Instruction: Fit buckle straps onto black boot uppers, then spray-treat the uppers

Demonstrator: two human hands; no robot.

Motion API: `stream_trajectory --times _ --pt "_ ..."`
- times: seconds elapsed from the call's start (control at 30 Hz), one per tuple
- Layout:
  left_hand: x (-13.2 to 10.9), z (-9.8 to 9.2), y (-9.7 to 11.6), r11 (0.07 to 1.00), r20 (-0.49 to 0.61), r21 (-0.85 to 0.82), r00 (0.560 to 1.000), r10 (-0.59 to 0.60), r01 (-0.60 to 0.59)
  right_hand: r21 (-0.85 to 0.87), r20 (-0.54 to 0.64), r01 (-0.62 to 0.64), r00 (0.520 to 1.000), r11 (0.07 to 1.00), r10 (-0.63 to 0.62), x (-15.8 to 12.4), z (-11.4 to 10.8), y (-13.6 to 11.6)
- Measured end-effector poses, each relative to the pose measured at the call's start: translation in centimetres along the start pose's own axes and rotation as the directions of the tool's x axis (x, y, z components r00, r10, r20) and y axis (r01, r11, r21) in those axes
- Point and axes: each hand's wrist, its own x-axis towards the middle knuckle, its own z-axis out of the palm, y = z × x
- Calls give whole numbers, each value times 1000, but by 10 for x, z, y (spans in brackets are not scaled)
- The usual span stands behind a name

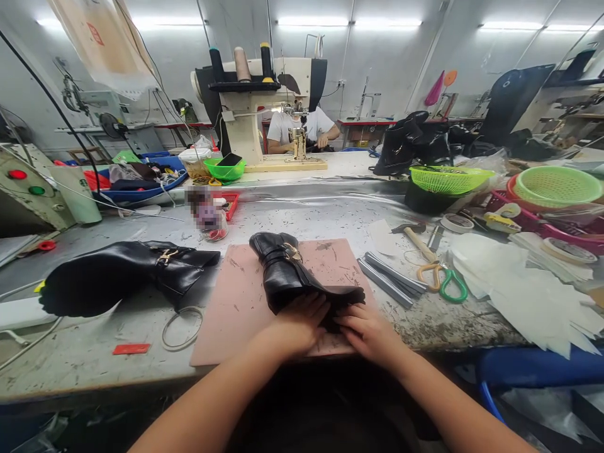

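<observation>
A black leather boot upper (283, 277) with a gold buckle lies on its side on a pink board (226, 314). My left hand (302, 321) is closed on its near edge, the fingertips laid over the dark leather. Just to the right, my right hand (368, 327) grips the same edge near its pointed end, thumb and fingers bent around it. What lies under both palms is hidden. Left of the board rests a second black boot upper (113, 274), its strap also bearing a gold buckle.
Grey strips (391, 280), scissors (443, 280), a hammer (419, 244) and white paper pieces (523, 289) lie on the right. A metal ring (182, 328) and a red strip (131, 348) are at left. Behind stands a sewing machine (245, 119), with a person seated beyond it.
</observation>
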Motion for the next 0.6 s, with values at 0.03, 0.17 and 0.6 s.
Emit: stream_trajectory --times 0.03,0.17,0.6 --pt "-4 1 -4 999 -3 -25 999 38 -38 55 29 -21 999 998 20 -1 -3 2" --pt "-16 1 -16 981 23 -95 985 170 -168 297 80 -157 987 942 139 -5 -12 14" --pt "-57 -23 -4 989 87 -64 986 141 -136 -123 207 -23 977 992 49 -23 -25 -1"
